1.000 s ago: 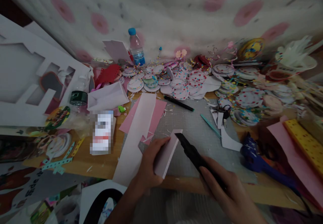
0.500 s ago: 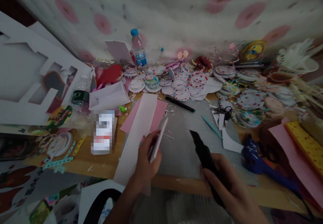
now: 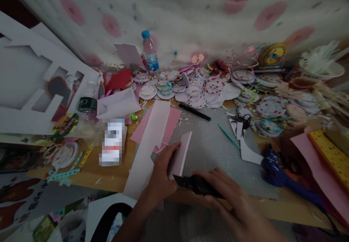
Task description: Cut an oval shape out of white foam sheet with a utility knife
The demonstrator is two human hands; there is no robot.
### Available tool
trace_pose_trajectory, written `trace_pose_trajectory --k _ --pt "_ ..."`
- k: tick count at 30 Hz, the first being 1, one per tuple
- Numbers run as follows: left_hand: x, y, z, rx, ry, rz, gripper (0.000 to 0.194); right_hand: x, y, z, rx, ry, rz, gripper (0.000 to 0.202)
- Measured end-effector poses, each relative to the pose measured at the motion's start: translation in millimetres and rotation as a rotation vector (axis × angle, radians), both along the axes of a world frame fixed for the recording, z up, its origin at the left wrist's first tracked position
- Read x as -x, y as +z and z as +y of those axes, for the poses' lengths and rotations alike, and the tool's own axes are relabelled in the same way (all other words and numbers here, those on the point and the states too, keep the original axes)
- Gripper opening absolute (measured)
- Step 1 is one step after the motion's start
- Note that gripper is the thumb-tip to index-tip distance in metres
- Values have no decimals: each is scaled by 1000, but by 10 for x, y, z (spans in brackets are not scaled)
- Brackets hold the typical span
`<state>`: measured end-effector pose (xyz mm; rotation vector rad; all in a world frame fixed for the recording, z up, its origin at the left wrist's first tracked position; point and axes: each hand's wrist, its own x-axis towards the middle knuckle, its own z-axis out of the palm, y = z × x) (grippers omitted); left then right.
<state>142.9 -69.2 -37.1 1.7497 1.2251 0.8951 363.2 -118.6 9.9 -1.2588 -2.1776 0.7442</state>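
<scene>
Lower centre of frame: a white foam-board piece (image 3: 180, 155) is held tilted on edge over the grey cutting mat (image 3: 207, 140). It is pinched between thumb and fingers of the left hand (image 3: 163, 178); the far side of the grip is hidden. A black utility knife (image 3: 204, 185) is gripped in the right hand (image 3: 230, 198), fingers wrapped over the handle, blade exposed and directed left. The right hand is slightly blurred.

The blade tip is seen at the board's lower corner, just beside the left thumb. Whether board or skin is touched cannot be told.

Chief hazard, as judged: a cut to the left thumb, should the blade be slipped off the board's narrow edge. The cause would be the blade's leftward aim, with the thumb lying in its line. The board is braced by the grip alone as far as can be seen, so it could be twisted under side pressure and a ragged edge left.

Lesser risk: the white paper strip (image 3: 155, 125) and pink sheet (image 3: 173, 120), left of centre, lie close by the left hand and could be dragged or nicked. The black pen (image 3: 195, 111), near mid-frame, is well apart from the blade; little trouble is expected there.
</scene>
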Motion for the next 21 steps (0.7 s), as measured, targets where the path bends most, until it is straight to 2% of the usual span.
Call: trace_pose_trajectory --k 5,9,14,16,18,21 --pt "-13 66 -2 -10 -45 -62 64 4 -31 27 18 -49 11 38" --pt "-52 115 -18 -34 -70 -121 67 -27 -128 94 -3 -120 41 39" --pt "-26 66 -67 41 -58 -149 68 -211 -325 223 -89 -311 66 34" --pt "-11 37 -80 60 -51 -146 69 -268 -337 231 -118 -372 66 33" --pt "-9 21 -79 68 -38 -142 68 -260 -275 196 -92 -334 67 35" --pt "-26 22 -62 44 -49 -135 68 -130 -97 105 -9 -149 64 38"
